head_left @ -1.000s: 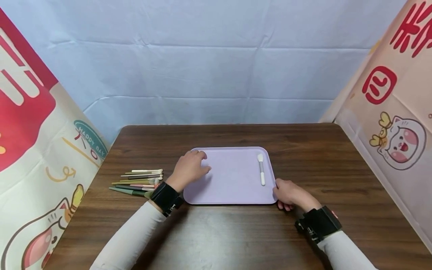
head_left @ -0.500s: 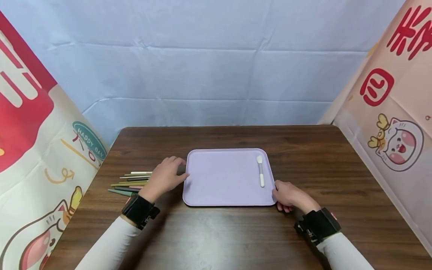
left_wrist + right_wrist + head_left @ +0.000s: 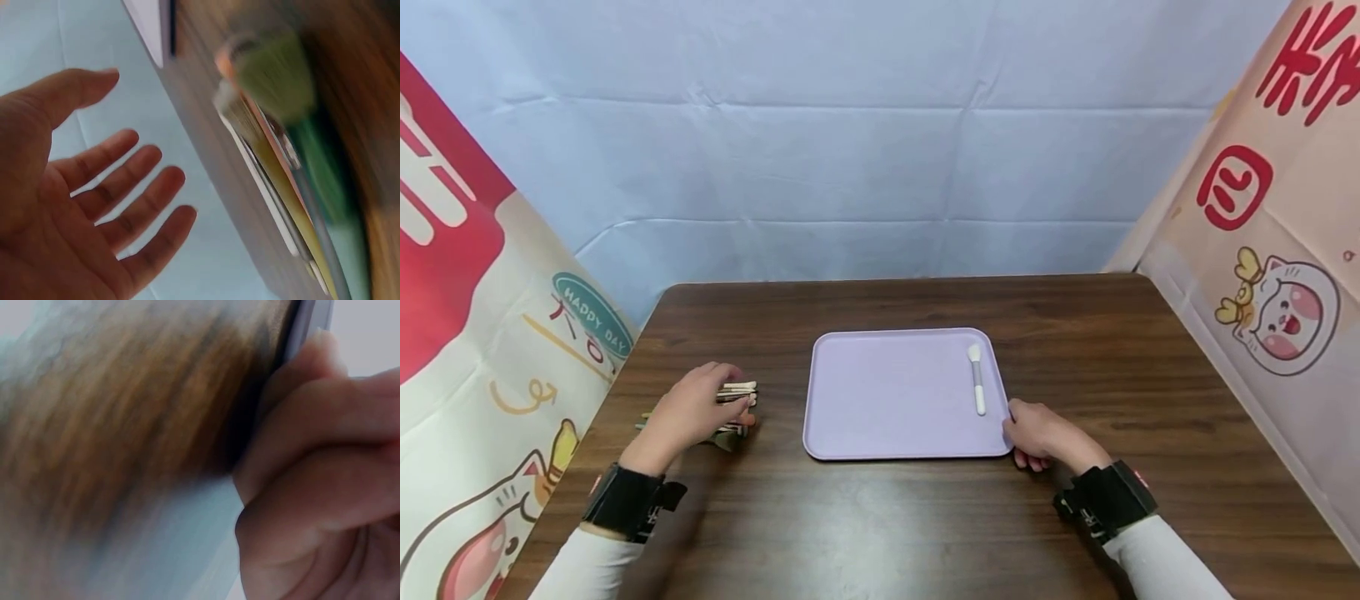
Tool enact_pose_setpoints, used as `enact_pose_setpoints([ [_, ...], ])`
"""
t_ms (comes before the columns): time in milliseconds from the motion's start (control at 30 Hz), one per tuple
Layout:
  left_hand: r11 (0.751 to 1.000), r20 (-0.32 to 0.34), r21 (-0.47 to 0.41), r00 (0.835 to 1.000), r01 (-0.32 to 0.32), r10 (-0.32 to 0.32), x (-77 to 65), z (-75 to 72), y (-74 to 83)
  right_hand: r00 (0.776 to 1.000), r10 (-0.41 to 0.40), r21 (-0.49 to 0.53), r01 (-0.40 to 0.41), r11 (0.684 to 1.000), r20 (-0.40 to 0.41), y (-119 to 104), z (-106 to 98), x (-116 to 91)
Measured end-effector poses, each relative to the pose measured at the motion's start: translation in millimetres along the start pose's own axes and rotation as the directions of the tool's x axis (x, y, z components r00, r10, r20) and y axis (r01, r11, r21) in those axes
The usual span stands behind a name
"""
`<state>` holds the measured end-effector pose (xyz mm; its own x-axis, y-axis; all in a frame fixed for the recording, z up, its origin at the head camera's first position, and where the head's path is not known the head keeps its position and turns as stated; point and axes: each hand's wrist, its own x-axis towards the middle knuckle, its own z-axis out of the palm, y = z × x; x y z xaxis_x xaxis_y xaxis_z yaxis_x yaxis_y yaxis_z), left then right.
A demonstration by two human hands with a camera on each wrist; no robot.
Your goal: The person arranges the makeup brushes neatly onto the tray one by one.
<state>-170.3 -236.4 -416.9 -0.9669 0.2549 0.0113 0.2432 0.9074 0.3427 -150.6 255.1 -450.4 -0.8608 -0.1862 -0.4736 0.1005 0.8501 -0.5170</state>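
A lavender tray point(image 3: 887, 400) lies on the table, with one white and grey makeup brush point(image 3: 977, 383) on its right side. My right hand point(image 3: 1047, 435) grips the tray's near right corner; in the right wrist view, its curled fingers point(image 3: 312, 462) meet the tray's edge. To the left of the tray, my left hand point(image 3: 688, 408) hovers over a bunch of makeup brushes point(image 3: 741, 388), hiding most of them. The left wrist view shows that hand's fingers point(image 3: 156, 197) spread and apart from the brushes, among them a green-bristled brush point(image 3: 278, 78). That view is blurred.
The dark wood table point(image 3: 880, 525) carries the tray and the brushes. A pale blue cloth point(image 3: 850, 167) hangs behind it. Printed cloths hang at the left point(image 3: 527, 350) and right point(image 3: 1247, 275) sides.
My left hand has moved left, from over the tray's left side to above the brush bunch. The right hand has stayed at the tray's corner, and the brush on the tray has not moved.
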Motion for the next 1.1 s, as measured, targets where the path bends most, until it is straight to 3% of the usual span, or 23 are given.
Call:
enact_pose_setpoints([
  [300, 1.000, 0.020, 0.023, 1.000, 0.019, -0.020, -29.6, -7.8, -30.2, 1.000, 0.006, 0.005, -0.006, 1.000, 0.005, -1.4, -2.1, -0.2],
  [567, 1.000, 0.028, 0.009, 1.000, -0.011, 0.011, -48.9, -9.3, -51.2, 1.000, 0.012, 0.016, -0.012, 1.000, 0.004, -1.3, -2.2, -1.2],
  [767, 0.999, 0.036, 0.029, 0.999, -0.039, 0.038, -54.9, -7.7, -66.0, 0.999, 0.035, 0.043, -0.035, 0.998, 0.016, -0.4, -1.5, -1.1],
  [1100, 0.991, 0.040, 0.076, 0.993, -0.115, 0.112, -58.9, -0.9, -77.6, 1.000, 0.006, 0.023, -0.006, 1.000, -0.007, -0.3, 0.8, -1.3],
])
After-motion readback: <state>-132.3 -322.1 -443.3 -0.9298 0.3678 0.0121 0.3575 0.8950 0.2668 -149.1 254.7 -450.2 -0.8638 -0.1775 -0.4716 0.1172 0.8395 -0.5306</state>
